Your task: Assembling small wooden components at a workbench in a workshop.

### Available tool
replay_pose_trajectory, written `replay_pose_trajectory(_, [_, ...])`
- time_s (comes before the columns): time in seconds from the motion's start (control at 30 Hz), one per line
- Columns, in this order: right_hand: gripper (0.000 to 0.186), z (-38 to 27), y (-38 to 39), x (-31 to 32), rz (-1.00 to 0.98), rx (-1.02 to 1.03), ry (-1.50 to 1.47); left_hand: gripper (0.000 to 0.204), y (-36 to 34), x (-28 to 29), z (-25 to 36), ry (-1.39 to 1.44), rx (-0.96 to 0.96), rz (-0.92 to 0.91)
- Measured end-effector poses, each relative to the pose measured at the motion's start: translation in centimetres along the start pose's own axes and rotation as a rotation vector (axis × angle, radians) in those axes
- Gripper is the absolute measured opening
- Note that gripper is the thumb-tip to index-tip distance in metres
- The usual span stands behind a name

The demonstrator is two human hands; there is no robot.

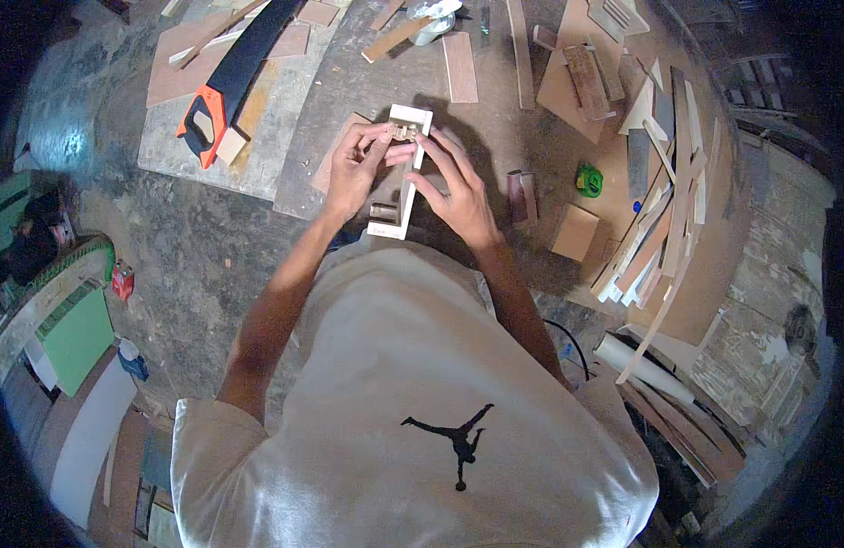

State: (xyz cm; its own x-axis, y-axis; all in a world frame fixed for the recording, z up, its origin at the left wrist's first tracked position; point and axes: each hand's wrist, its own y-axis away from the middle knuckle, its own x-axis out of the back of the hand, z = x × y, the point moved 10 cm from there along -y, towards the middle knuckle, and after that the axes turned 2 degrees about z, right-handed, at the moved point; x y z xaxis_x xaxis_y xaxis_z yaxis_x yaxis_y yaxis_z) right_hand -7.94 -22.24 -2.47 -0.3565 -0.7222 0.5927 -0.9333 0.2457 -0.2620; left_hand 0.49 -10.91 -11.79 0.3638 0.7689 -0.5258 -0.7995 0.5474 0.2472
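In front of me, a narrow cream-coloured wooden frame [410, 196] stands lengthwise at the near edge of the workbench. A small notched light-brown wooden piece [402, 132] is at its far end. My left hand [351, 166] pinches this piece between thumb and fingers from the left. From the right, my right hand [460, 190] reaches in with bent fingers, its index fingertip against the piece's right end and its thumb beside the frame's right edge. A dark brown rounded block [383, 212] sits at the frame's near end. My fingers partly hide the notched piece.
A handsaw [223, 100] with an orange and black handle lies at the far left. Wood strips [659, 201] are heaped on the right, near a green roll [588, 180] and a brown block [522, 198]. A whitish container [433, 29] stands at the back.
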Motion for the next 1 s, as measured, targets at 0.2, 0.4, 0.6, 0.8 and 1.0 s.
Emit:
replay_pose_trajectory(0.2, [0.054, 0.02, 0.02, 0.05, 0.005, 0.002, -0.015, 0.019, -0.03, -0.19, 0.19, -0.030, 0.003, -0.004])
replay_pose_trajectory(0.4, [0.061, -0.16, -0.03, 0.09, 0.005, -0.002, -0.002, 0.018, -0.07, -0.07, -0.03, -0.006, -0.019, -0.019])
replay_pose_trajectory(0.6, [0.065, 0.35, 0.09, 0.08, -0.006, -0.063, -0.038, 0.018, -0.09, -0.11, -0.02, 0.002, -0.025, -0.025])
replay_pose_trajectory(0.8, [0.060, 0.10, 0.10, -0.06, -0.014, 0.002, 0.021, 0.018, -0.13, 0.12, -0.25, -0.002, -0.020, -0.021])
replay_pose_trajectory(1.0, [0.055, -0.14, 0.12, 0.26, 0.025, -0.022, -0.022, 0.018, -0.15, -0.05, -0.24, 0.001, -0.008, -0.025])
